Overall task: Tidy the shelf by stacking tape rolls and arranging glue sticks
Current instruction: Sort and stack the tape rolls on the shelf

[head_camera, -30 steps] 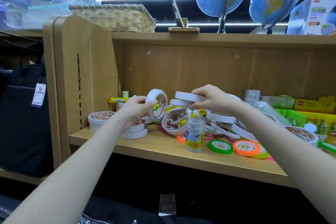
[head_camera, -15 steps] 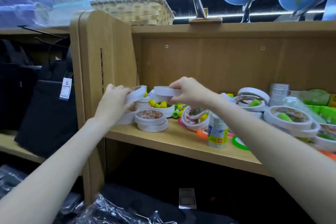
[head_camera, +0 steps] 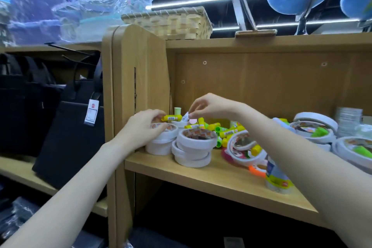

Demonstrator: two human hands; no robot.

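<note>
Both hands have let go of the loose rolls they were carrying half a second ago, and the stacks by the side panel have grown taller. Now the left hand rests on top of the left stack of white tape rolls, its fingers curled over the uppermost roll and gripping its rim, hard against the shelf's side panel. Just beside it to the right stands a second stack of tape rolls, its layers slightly skewed. The right hand hovers behind the stacks, its fingertips pinching a small white thing too blurred to name, close to a yellow glue stick that lies level on a roll at the back. More glue sticks, yellow with green caps, lie jumbled behind and to the right of the second stack. Further right on the wooden shelf are loose tape rolls leaning on each other, and a plastic bottle stands near the front edge, partly hidden by the right forearm. A woven basket sits on the shelf top.
</note>
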